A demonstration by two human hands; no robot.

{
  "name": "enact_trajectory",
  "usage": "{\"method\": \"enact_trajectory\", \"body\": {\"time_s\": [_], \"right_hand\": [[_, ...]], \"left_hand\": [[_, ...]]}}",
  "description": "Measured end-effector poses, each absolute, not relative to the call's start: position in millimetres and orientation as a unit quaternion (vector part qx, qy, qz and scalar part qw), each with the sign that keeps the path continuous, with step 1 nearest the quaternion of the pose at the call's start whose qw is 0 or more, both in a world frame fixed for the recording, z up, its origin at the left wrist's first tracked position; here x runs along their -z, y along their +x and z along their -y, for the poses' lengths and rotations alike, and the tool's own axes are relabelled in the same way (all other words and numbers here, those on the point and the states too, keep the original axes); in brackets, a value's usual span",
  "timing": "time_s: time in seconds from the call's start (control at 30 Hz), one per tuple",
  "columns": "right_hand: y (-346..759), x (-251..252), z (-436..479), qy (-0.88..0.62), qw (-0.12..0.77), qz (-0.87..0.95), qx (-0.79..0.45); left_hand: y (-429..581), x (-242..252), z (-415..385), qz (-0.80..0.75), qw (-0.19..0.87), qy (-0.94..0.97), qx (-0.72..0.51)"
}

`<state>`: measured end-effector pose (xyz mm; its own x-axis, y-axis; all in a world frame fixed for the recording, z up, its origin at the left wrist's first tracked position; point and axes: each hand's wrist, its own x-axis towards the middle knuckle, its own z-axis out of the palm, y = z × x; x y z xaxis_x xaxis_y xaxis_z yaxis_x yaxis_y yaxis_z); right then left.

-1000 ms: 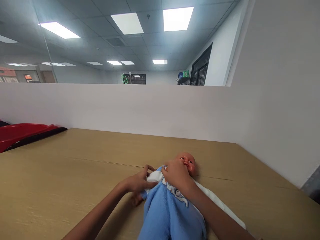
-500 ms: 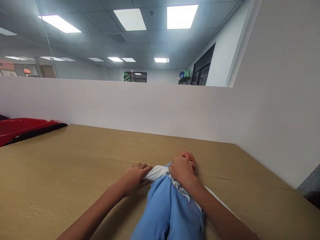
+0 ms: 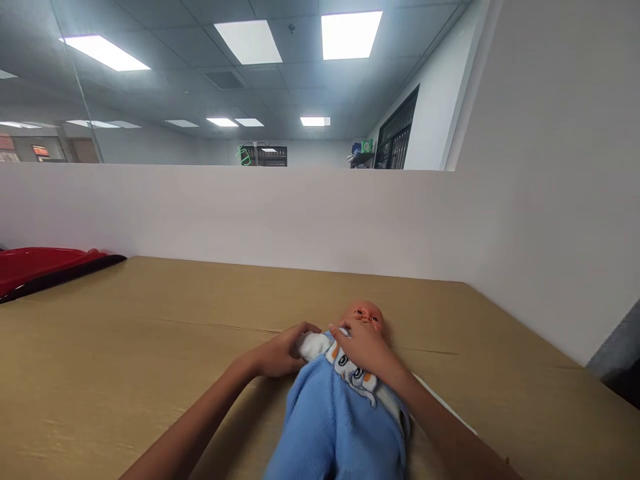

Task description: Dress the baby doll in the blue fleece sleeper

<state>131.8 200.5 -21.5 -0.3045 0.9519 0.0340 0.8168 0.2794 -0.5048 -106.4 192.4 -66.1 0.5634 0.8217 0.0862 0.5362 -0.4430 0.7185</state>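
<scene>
While the left hand (image 3: pixel 281 351) grips one sleeve (image 3: pixel 314 346), the right hand (image 3: pixel 363 344) — half spread — rests on one doll (image 3: pixel 333 413).

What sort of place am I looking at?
Possibly a childcare training room, though nothing here confirms it: a clothed baby doll lies on a broad brown tabletop, and above the white wall a tiled ceiling with light panels shows.

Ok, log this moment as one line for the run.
doll: face up on table | left hand: at white sleeve | right hand: on doll, below head
</scene>
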Motion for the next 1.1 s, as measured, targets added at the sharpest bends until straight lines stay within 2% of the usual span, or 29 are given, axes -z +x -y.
{"method": "enact_trajectory", "body": {"time_s": [0.2,0.3,0.43,0.6,0.7,0.93,1.1], "right_hand": [[211.1,16.3,-181.6,-0.458,0.079,0.776,-0.426],[251.1,27.0,-163.6,-0.444,0.117,0.751,-0.474],[272.5,52.5,-139.9,-0.447,0.208,0.746,-0.448],[268.2,81.0,-126.3,-0.475,0.292,0.767,-0.317],[267.6,90.0,-128.7,-0.480,0.290,0.774,-0.294],[275.1,101.9,-135.5,-0.475,0.276,0.769,-0.328],[269.1,103.1,-130.2,-0.483,0.279,0.772,-0.306]], "left_hand": [[-109.6,67.0,-215.3,-0.382,0.398,0.820,-0.154],[-111.8,63.5,-224.5,-0.348,0.447,0.815,-0.123],[-108.9,59.4,-232.8,-0.301,0.519,0.792,-0.117],[-103.0,70.3,-246.8,-0.313,0.555,0.760,-0.131],[-101.0,75.6,-253.9,-0.334,0.567,0.738,-0.146],[-83.8,82.3,-250.4,-0.358,0.584,0.703,-0.192],[-68.7,91.8,-254.0,-0.341,0.578,0.718,-0.185]]}}
